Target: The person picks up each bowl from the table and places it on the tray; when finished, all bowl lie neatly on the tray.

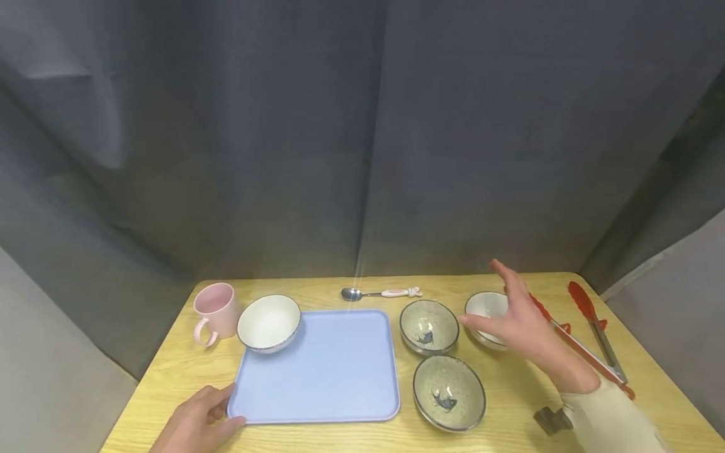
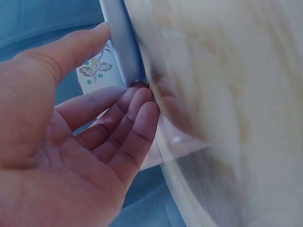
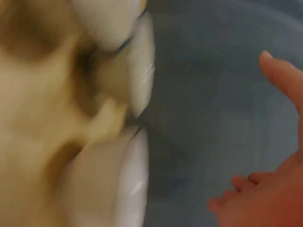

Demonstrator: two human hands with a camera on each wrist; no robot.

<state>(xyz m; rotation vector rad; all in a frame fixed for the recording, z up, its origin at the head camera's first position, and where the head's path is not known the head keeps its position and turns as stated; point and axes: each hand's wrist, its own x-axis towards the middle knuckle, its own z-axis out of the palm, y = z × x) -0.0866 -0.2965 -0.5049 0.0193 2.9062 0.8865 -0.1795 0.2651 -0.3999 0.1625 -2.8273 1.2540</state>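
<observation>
My left hand (image 1: 195, 418) grips the near left corner of a light blue tray (image 1: 323, 371). In the left wrist view, the thumb of my left hand (image 2: 90, 127) touches the tray's rim (image 2: 124, 47), with bent fingertips against it. A white bowl (image 1: 269, 322) covers the tray's far left corner. My right hand (image 1: 523, 324) hangs over a small white bowl (image 1: 486, 305), thumb and fingers spread, holding nothing. Left of it are two speckled grey bowls, one farther (image 1: 428, 324) and one nearer (image 1: 450, 393). In the right wrist view, my right hand (image 3: 270, 184) is apart from the blurred bowls (image 3: 109, 184).
A pink mug (image 1: 218, 308) stands at the far left. Behind the tray lies a spoon (image 1: 354, 294) with a rabbit-topped handle. Two red-tipped tongs, one nearer my right hand (image 1: 589, 358) and one farther right (image 1: 600, 333), lie on the wooden table (image 1: 164, 371). Grey curtain (image 1: 362, 157) hangs behind.
</observation>
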